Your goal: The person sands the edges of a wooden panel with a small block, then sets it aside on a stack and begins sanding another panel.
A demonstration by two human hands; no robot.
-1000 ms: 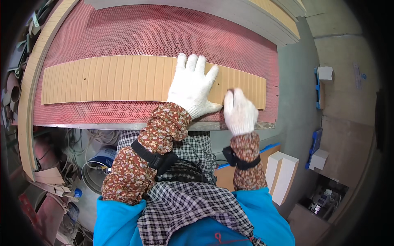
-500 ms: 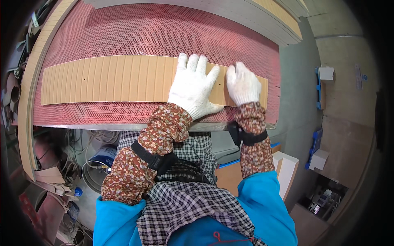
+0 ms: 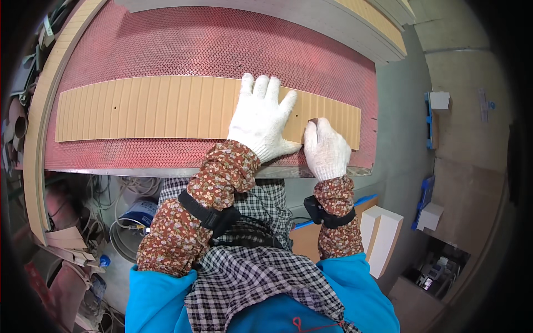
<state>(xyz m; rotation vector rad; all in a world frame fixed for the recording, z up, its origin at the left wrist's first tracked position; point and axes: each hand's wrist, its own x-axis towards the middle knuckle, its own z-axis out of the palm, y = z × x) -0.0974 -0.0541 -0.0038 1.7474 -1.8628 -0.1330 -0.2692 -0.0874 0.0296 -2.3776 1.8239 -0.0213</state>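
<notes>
A long tan board (image 3: 166,108) with grooves across it and small dark holes lies flat on the red mesh-textured mat (image 3: 183,50). My left hand (image 3: 261,119), in a white knitted glove, rests flat on the board right of its middle, fingers spread. On the near edge of the board, toward its right end, is my gloved right hand (image 3: 326,149). Its fingers are curled closed, and a small dark brown sliver shows at the fingertips; what it belongs to is mostly hidden.
Pale boards (image 3: 355,28) lie along the table's far edge, and a long wooden strip (image 3: 41,116) runs down its left side. A blue can (image 3: 139,213) and hoses stand below at left. White-faced boards (image 3: 382,236) lean below at right.
My right hand has slid toward me across the board, from its middle to its near edge. My left hand has stayed in place.
</notes>
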